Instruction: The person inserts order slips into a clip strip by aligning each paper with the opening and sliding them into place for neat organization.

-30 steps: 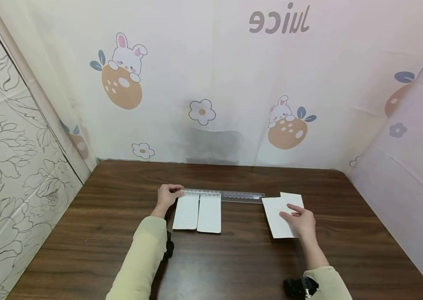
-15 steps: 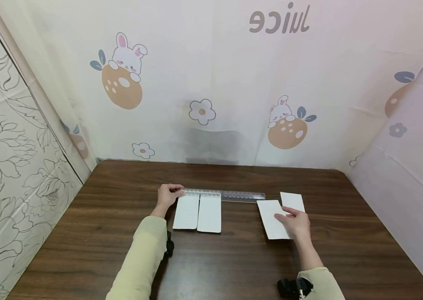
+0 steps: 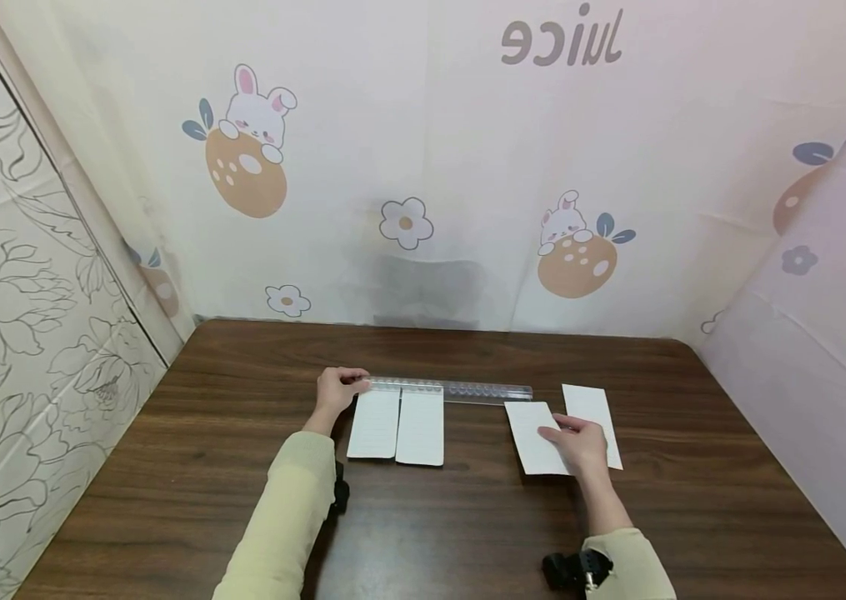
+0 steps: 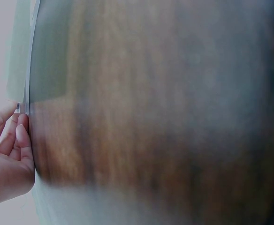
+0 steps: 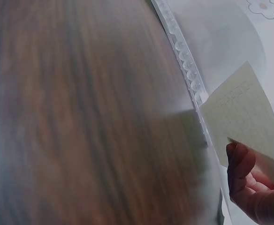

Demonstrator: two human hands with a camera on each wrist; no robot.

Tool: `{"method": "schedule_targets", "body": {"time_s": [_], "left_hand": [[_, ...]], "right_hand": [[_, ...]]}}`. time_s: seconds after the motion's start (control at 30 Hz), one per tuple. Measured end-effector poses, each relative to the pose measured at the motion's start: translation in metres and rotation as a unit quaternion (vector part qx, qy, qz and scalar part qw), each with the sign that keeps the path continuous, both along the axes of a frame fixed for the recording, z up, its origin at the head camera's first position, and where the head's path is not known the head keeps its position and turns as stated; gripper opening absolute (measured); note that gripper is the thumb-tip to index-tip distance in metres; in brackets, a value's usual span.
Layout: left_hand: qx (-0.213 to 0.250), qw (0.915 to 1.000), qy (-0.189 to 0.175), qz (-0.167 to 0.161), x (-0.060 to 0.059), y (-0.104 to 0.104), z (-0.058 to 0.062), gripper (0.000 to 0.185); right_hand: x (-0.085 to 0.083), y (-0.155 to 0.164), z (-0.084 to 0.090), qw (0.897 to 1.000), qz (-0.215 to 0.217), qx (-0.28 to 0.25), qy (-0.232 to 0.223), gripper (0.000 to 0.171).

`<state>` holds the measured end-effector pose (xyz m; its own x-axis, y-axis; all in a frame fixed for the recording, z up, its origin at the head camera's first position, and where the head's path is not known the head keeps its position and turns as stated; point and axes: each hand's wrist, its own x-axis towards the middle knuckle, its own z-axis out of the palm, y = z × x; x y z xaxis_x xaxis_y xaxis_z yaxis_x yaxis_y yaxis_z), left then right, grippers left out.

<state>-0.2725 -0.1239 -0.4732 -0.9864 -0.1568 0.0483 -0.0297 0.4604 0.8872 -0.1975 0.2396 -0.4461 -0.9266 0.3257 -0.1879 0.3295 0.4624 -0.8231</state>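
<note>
A clear plastic strip with a row of round shapes (image 3: 486,392) lies across the table. My left hand (image 3: 334,392) pinches its left end; the left wrist view shows thumb and fingers at that end (image 4: 26,105). Two white paper cards, a left one (image 3: 373,427) and a right one (image 3: 420,427), lie side by side with their top edges at the strip. My right hand (image 3: 580,446) pinches another white card (image 3: 530,433) between thumb and fingers, its top near the strip's right end. In the right wrist view this card (image 5: 245,110) tilts above the table beside the strip.
One more white card (image 3: 597,410) lies on the table behind and right of my right hand, partly hidden by it. The brown wooden table (image 3: 438,533) ends at a printed curtain (image 3: 423,167) at the back.
My right hand has moved left with its card toward the strip, uncovering more of the card on the table. My left hand stays at the strip's end.
</note>
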Motion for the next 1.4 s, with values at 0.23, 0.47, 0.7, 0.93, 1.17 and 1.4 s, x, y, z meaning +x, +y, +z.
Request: {"method": "schedule_targets", "body": {"time_s": [0.23, 0.47, 0.7, 0.93, 1.17, 1.4], "left_hand": [[-0.003, 1.0000, 0.005, -0.002, 0.000, 0.001, 0.001, 0.011], [0.004, 1.0000, 0.005, -0.002, 0.000, 0.001, -0.001, 0.010], [0.006, 1.0000, -0.001, 0.000, 0.001, 0.001, -0.001, 0.011], [0.005, 1.0000, -0.001, 0.000, 0.001, 0.000, 0.000, 0.012], [0.003, 1.0000, -0.003, 0.004, 0.001, 0.001, 0.001, 0.012], [0.020, 0.9996, 0.021, 0.002, -0.004, -0.001, -0.007, 0.008]], "right_hand": [[-0.004, -0.008, -0.002, 1.000, -0.003, -0.010, 0.001, 0.047], [-0.008, -0.015, -0.006, 0.999, -0.010, -0.037, 0.005, 0.045], [-0.012, -0.019, -0.008, 0.999, -0.011, -0.052, 0.001, 0.046], [-0.015, -0.021, -0.007, 0.998, -0.017, -0.060, -0.002, 0.046], [-0.017, -0.023, -0.008, 0.998, -0.024, -0.064, 0.002, 0.046], [-0.020, -0.025, -0.010, 0.997, -0.029, -0.076, -0.002, 0.046]]}}
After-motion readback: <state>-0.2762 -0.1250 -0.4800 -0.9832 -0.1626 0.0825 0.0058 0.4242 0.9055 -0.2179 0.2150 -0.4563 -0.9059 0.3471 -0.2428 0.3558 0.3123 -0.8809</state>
